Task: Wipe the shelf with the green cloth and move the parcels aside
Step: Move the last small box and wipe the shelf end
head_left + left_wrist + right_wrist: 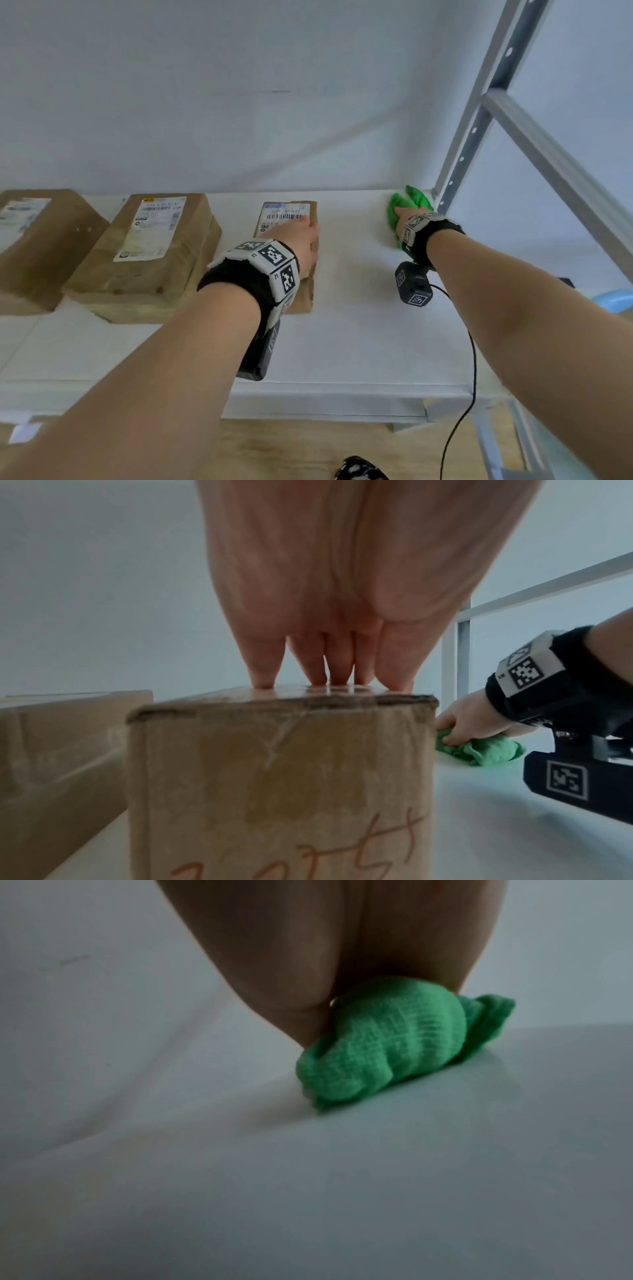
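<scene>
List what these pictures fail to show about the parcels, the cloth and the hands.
- Small parcel: label text too blurred in the head view; the left hand covers part of it.
- Leftmost parcel: cut off by the head view's edge.
- Green cloth: right hand's fingertips hidden by it in the right wrist view.

I count three brown parcels on the one white shelf [359, 335]. The small parcel [301, 298] lies under my left hand [298, 240]. The middle parcel [150, 253] sits just beyond that hand's outer side. The far parcel [37, 240] is past it, cut off by the frame edge. There is one green cloth [409, 202], bunched under my right hand [404, 216]. I see two wrist bands, one per arm, and one black cable [474, 363] hanging from my right wrist.
</scene>
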{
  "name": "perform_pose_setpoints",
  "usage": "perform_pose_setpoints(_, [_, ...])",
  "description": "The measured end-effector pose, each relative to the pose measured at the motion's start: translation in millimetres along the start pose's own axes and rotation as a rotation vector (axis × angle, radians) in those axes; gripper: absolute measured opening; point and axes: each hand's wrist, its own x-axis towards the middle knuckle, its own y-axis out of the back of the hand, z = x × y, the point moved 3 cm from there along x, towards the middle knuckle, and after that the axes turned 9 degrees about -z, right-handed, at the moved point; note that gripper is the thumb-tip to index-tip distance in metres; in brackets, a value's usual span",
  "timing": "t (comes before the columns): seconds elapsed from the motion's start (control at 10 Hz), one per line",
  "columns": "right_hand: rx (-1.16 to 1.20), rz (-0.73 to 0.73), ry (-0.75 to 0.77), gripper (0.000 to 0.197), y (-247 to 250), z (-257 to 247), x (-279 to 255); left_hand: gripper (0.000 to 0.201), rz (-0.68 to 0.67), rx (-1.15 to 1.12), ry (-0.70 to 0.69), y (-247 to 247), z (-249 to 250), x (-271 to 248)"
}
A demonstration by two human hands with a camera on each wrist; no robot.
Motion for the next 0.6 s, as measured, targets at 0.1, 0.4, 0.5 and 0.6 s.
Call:
perform_pose_setpoints(0.1, [-0.039,-0.020,0.036,0.056,-1,-37,-22,0.055,0.012,-0.014,0.020,3,1,5])
perform_pose_setpoints(0.4, [-0.163,-0.067,0.341,0.051,-6,-105,-32,0.049,0.036,0.061,0.055,10,4,17])
perform_pose_setpoints(0.5, [-0.202,-0.029,0.247,0.047,12,-73,-22,0.050,0.057,0.044,0.051,7,2,19])
perform_pose_setpoints(0.6, [-0.107,0.000,0.201,0.048,25,-25,2,0.055,0.041,0.029,0.058,6,1,21])
